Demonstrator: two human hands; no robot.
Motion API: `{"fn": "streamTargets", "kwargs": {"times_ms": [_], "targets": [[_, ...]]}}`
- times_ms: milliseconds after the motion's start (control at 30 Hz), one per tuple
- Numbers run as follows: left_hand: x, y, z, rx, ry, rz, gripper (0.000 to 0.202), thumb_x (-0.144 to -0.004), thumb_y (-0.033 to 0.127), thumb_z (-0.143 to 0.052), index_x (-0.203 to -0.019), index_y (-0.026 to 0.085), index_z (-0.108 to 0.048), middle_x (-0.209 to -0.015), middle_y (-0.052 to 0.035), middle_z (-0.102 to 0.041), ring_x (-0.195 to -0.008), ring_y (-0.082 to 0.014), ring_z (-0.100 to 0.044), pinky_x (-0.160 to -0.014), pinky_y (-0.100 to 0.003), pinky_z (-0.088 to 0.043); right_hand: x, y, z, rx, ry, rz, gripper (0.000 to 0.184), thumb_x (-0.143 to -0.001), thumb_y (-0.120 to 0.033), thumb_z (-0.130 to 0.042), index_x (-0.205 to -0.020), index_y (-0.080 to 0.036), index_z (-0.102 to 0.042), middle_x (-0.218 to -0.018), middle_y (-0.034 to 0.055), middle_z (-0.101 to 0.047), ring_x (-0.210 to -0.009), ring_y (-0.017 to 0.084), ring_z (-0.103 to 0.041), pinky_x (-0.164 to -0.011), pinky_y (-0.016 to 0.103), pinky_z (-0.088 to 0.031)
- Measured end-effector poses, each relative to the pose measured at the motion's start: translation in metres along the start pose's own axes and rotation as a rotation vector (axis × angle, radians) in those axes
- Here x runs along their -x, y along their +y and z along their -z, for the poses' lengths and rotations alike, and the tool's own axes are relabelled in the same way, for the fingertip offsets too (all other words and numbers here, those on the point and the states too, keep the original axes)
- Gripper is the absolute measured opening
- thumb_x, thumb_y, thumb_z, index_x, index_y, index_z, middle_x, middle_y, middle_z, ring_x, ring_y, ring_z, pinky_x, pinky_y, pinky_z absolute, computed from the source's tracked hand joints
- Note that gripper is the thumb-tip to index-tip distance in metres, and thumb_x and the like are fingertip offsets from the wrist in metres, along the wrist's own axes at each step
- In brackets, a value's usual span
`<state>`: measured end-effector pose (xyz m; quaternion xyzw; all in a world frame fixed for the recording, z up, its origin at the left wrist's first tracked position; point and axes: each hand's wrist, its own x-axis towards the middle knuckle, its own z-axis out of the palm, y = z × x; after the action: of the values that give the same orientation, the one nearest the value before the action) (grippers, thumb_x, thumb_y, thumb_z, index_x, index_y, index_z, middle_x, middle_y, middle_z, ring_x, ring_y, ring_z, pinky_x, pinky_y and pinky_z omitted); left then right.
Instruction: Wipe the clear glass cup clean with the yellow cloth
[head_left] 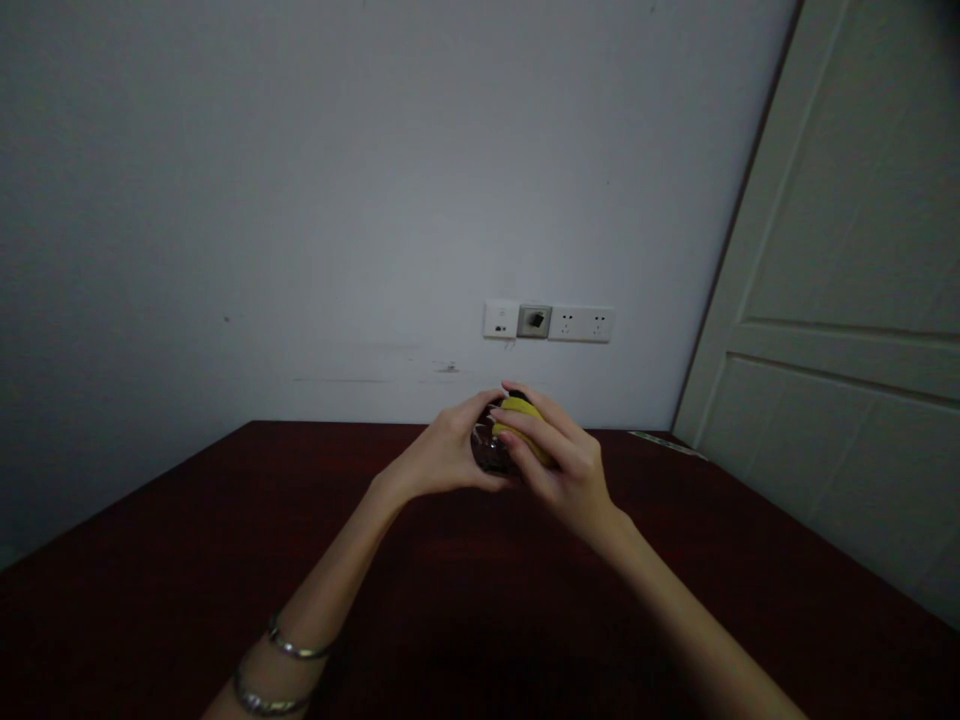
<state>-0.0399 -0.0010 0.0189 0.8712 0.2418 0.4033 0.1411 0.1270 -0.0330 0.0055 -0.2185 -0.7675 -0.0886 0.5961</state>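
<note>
Near the middle of the view, my left hand [444, 452] is curled around a dark, glossy, see-through object [489, 460], possibly a glass or cup; its full shape is hidden by my fingers. My right hand [574, 470] grips a yellow sponge [517, 406] with a dark part at its top edge. The sponge is held up against the right side of the glossy object, and the two appear to touch. Both hands are raised above the dark red tabletop [480, 590].
Behind the table is a pale wall [375, 200] with a row of sockets and switches [581, 324]. A panelled pale door [840, 300] stands at the right. A thin flat strip [667, 444] lies by the table's back right edge.
</note>
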Motion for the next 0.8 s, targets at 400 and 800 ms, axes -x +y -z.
{"fn": "streamTargets", "kwargs": {"times_ms": [400, 800], "targets": [[0.000, 0.006, -0.002, 0.009, 0.017, 0.067, 0.078, -0.055, 0.024, -0.078, -0.124, 0.017, -0.044, -0.110, -0.0071, -0.063, -0.094, -0.0221, -0.062, -0.081, -0.035, -0.050, -0.003, -0.002, 0.003, -0.023, -0.048, -0.003, 0.027, -0.084, -0.017, -0.057, -0.109, -0.022, -0.067, -0.130, 0.0091, -0.058, -0.118, 0.022, -0.055, -0.100, 0.041, -0.046], [-0.004, 0.006, -0.007, 0.179, 0.060, 0.132, 0.077, -0.052, 0.034, -0.083, -0.119, 0.013, -0.050, -0.109, -0.0098, -0.063, -0.099, -0.0241, -0.060, -0.089, -0.039, -0.047, -0.010, -0.002, 0.009, -0.152, -0.017, -0.246, 0.032, -0.086, -0.027, -0.056, -0.117, -0.026, -0.061, -0.123, 0.0050, -0.063, -0.114, 0.020, -0.058, -0.100, 0.041, -0.046]]}}
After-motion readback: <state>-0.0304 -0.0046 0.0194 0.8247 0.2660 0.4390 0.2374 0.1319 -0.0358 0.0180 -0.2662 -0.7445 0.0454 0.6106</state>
